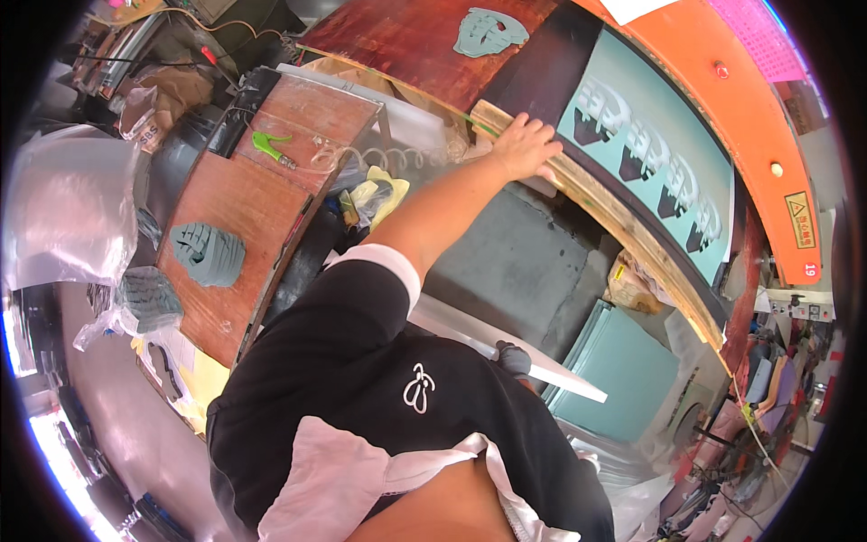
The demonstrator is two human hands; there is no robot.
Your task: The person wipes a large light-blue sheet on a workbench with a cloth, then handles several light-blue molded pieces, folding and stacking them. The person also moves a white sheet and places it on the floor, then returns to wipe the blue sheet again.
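My left hand (524, 149) is bare and rests on the wooden rail (623, 217) along the near edge of a dark machine bed, its fingers apart and reaching over the wood. Beyond it on the bed lies a pale teal sheet (623, 86) with a row of cut-out shapes, dark gaps showing through. My right hand (515, 359), in a dark grey glove, is beside a long white bar (564, 381) close to my body. Its fingers are too small and partly hidden to show a grip. A teal cut piece (489, 32) lies on the reddish board at the far side.
An orange machine beam (713, 72) spans the far right. At left, a wooden table (230, 194) bears stacked teal cut pieces (208, 255) and a green air gun (271, 147) with a coiled hose. Teal sheets (619, 366) are stacked at lower right.
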